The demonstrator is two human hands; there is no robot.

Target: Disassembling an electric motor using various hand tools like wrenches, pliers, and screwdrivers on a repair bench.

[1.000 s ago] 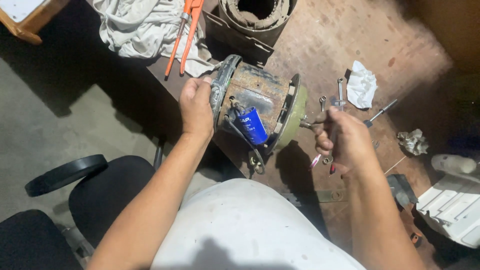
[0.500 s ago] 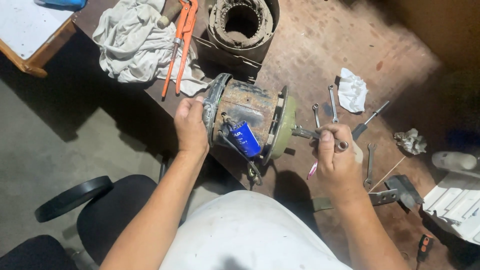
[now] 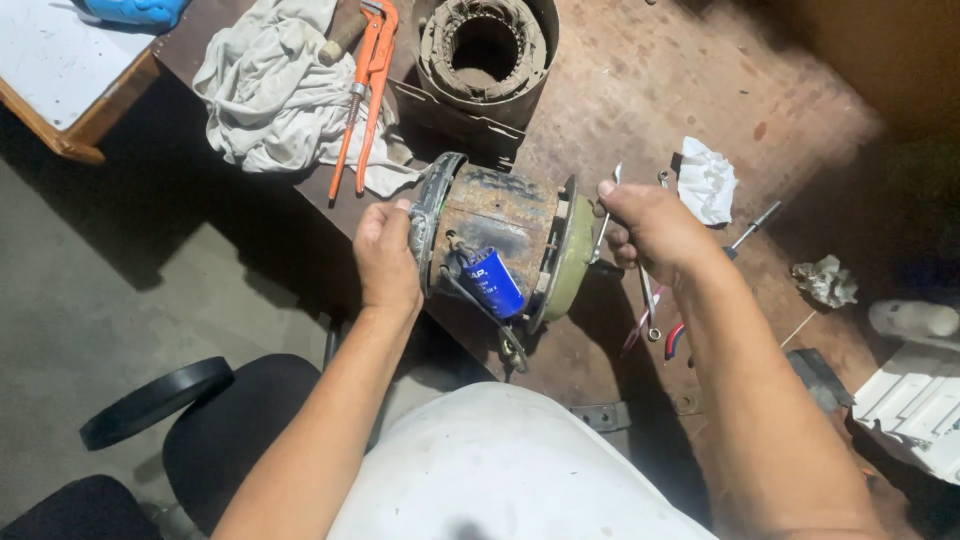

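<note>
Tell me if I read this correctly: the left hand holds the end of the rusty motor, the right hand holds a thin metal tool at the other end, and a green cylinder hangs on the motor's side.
Not quite: the cylinder is blue, not green, as the head view shows. The rest stands: the left hand holds one end of the rusty motor, and the right hand holds a thin metal tool at the other end.

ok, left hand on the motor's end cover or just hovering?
Touching. The head view shows the left hand pressed against the grey end cover of the rusty motor, fingers wrapped over its rim, no gap.
</note>
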